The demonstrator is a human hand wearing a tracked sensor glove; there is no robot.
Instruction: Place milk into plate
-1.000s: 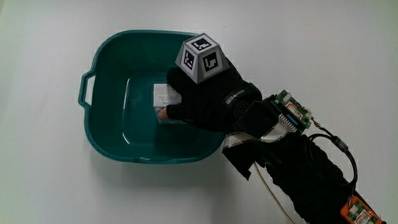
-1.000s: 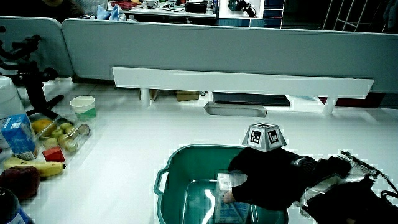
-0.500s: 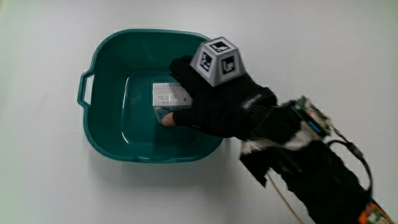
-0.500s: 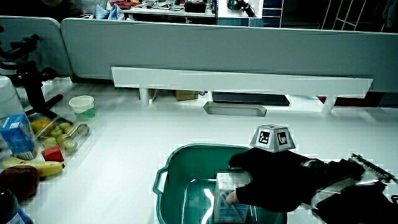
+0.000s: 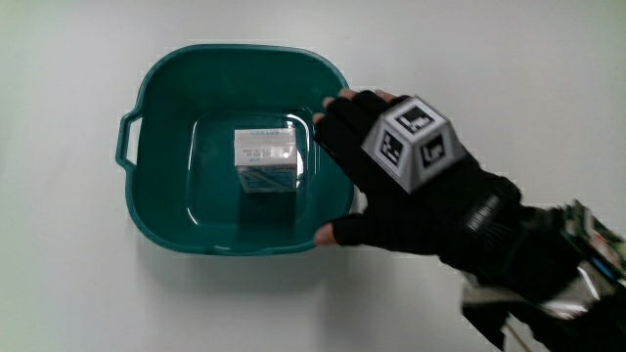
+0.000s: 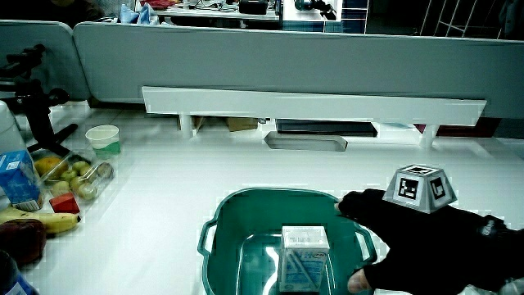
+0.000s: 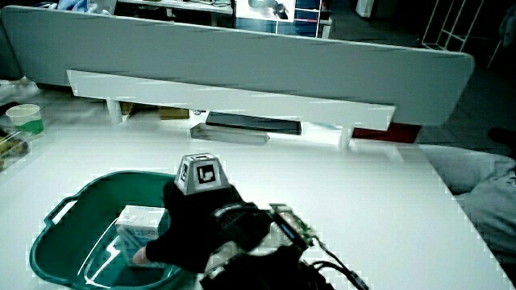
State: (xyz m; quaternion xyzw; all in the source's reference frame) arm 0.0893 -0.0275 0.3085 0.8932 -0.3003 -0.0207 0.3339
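Note:
The milk carton (image 5: 266, 159), white with a blue lower half, stands upright on the floor of the teal basin (image 5: 156, 117). Nothing is touching it. The gloved hand (image 5: 357, 181) hovers over the basin's rim beside the carton, with its fingers spread and nothing in them. Both side views show the carton (image 6: 304, 250) (image 7: 141, 223) inside the basin (image 6: 270, 194) (image 7: 81, 197). In them the hand (image 6: 385, 238) (image 7: 187, 225) is at the rim, and its forearm runs back toward the person.
In a side view, a white cup (image 6: 103, 138), a tray of fruit (image 6: 78, 176), a blue carton (image 6: 18, 180) and bananas (image 6: 24, 217) lie at the table's edge. A long white shelf (image 6: 311, 105) runs along the low partition.
The hand has let go of the milk carton and drawn out of the basin to its rim, with its fingers spread. The carton stays upright in the basin.

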